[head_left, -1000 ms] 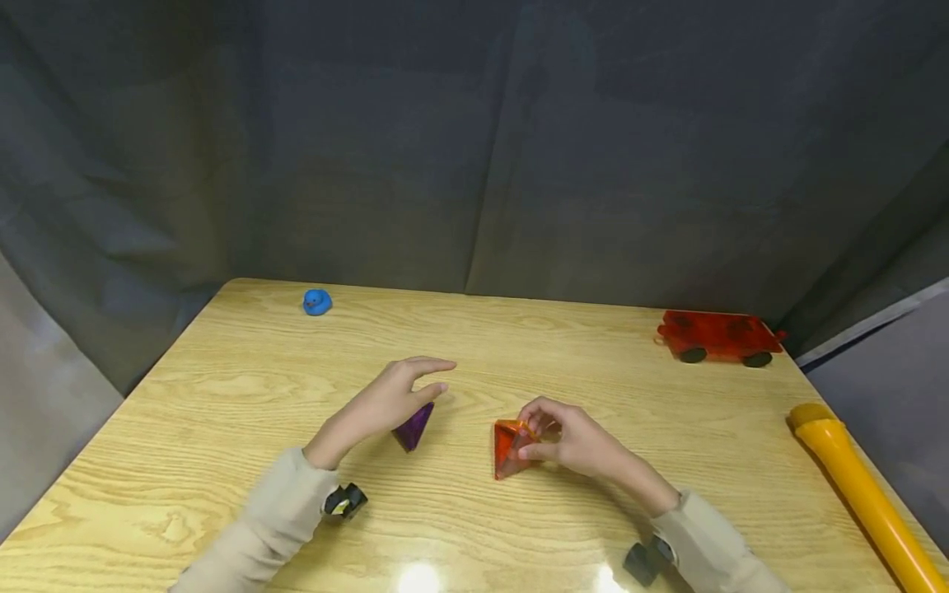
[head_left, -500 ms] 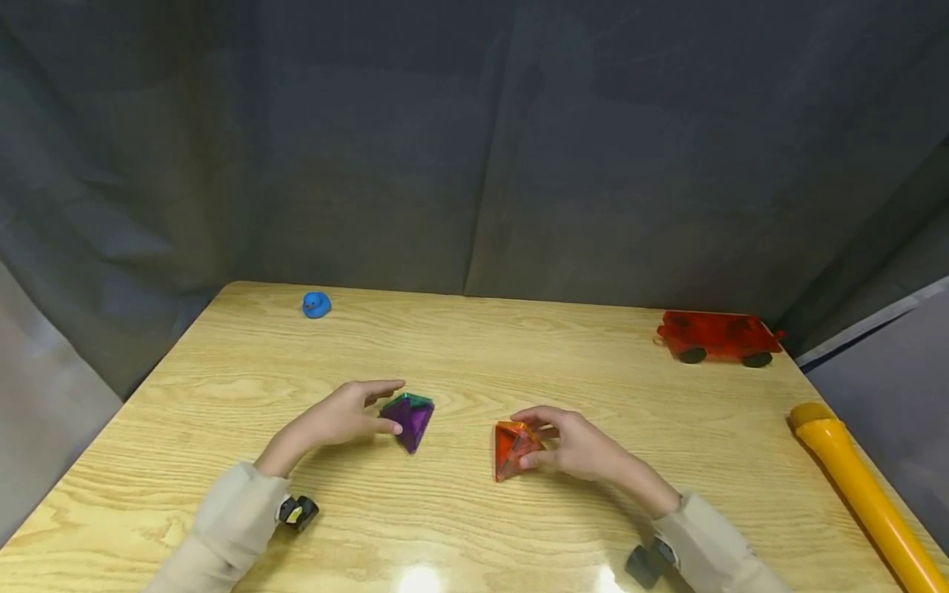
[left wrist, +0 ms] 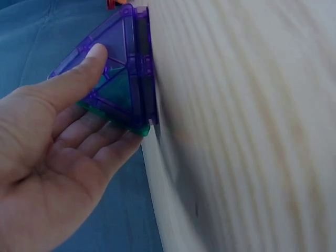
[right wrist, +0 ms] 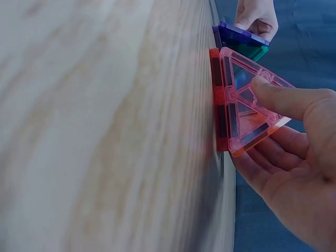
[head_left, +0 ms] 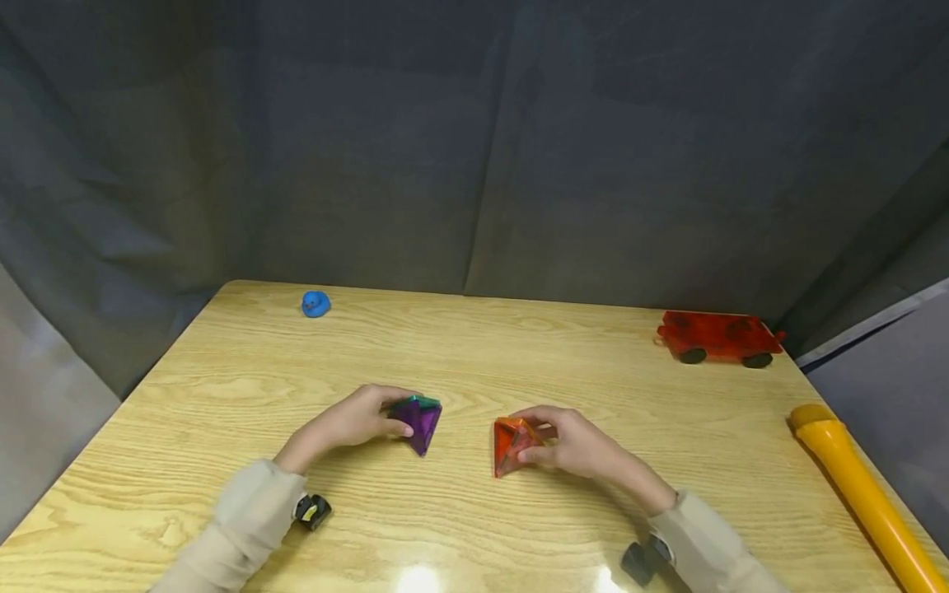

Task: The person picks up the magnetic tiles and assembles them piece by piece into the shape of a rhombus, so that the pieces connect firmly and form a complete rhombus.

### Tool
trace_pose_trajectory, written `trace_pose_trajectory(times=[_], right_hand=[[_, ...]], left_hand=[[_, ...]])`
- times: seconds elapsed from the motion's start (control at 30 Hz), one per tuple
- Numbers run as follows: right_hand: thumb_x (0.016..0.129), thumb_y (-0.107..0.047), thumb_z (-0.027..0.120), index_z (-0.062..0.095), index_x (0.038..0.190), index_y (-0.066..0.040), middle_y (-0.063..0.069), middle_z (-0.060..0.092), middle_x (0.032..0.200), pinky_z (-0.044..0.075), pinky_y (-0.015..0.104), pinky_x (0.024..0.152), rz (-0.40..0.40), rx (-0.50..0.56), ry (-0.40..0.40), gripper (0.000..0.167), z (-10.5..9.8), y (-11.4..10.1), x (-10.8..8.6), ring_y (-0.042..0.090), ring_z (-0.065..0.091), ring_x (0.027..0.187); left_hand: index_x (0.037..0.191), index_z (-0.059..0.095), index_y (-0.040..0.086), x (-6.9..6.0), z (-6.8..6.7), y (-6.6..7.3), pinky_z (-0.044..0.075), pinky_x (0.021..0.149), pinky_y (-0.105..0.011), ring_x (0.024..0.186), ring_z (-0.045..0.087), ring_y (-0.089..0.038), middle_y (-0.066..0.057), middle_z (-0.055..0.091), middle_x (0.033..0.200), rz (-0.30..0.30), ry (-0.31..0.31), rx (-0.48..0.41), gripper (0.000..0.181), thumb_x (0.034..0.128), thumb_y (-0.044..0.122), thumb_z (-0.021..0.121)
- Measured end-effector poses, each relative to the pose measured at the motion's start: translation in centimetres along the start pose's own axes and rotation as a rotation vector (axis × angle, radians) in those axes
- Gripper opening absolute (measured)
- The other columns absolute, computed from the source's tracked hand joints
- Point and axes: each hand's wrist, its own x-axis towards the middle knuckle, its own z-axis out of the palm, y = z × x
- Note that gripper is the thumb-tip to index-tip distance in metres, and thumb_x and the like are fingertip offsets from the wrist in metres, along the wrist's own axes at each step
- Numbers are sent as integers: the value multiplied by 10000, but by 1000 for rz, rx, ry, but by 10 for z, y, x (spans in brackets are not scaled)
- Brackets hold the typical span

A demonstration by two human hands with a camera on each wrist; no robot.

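Between the thumb and fingers of my left hand is a small pyramid of see-through magnetic tiles, purple and green. In the left wrist view the thumb presses the purple tile face, and the fingers lie along the green side. My right hand pinches a second pyramid of tiles, red, pink and orange. The right wrist view shows the thumb on its pink face and the fingers behind it. Both pyramids stand on the table, with a gap between them.
A blue rubber duck sits at the back left of the wooden table. At the back right is a red wheeled toy base. A yellow tube lies along the right edge. Dark cloth hangs behind.
My left hand has drawn back left from above the purple and green pyramid, then come in and gripped it, shifting it slightly right. The right hand keeps its pyramid almost in place.
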Motion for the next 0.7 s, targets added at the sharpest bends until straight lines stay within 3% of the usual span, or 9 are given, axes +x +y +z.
trace_pose_trajectory(times=[0.4,0.7], right_hand=[[870,-158,697,552,1301,-23,206,566,1260,512,379,884,22,3,22,474,0,1,9,367,585,1113],[865,-108,697,556,1286,15,219,577,1242,519,348,867,10,26,32,461,2,1,16,360,597,1095]], left_hand=[[1301,528,-73,13,20,17,460,956,-421,1110,590,-294,-193,618,1221,52,-15,15,452,911,130,633],[1276,558,-65,22,35,31,469,944,-423,1121,591,-312,-206,624,1206,78,34,55,431,898,120,647]])
